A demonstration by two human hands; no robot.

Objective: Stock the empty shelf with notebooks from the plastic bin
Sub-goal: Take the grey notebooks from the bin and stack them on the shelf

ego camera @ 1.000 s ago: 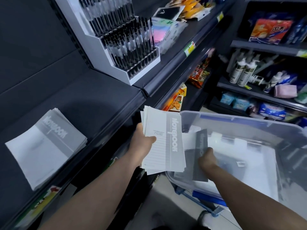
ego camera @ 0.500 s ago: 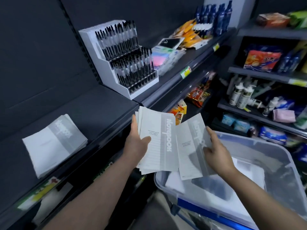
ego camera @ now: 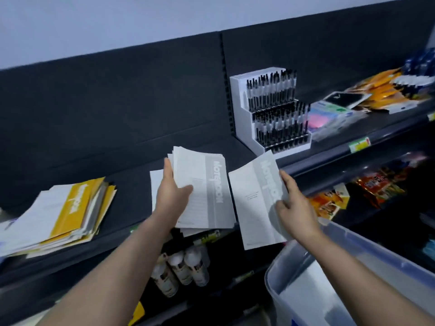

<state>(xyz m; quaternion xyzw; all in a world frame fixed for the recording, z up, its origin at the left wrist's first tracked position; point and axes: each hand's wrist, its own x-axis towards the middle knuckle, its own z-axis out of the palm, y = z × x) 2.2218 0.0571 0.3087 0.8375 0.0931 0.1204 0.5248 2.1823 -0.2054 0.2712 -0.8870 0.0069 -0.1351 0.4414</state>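
Currently: left hand [ego camera: 173,196] grips a fanned grey notebook stack [ego camera: 207,191] over the shelf [ego camera: 131,184]; right hand [ego camera: 294,203] pinches a single notebook [ego camera: 254,203] near the plastic bin [ego camera: 376,249]. Risk: stack overhangs the shelf's front edge and may slide off if released there.

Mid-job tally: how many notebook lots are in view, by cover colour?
Yellow-banded notebook pile on the dark shelf: 1
Grey-banded notebooks: 2 (stack in left hand, single notebook in right hand)
White pile behind the stack, band hidden: 1
Total: 4
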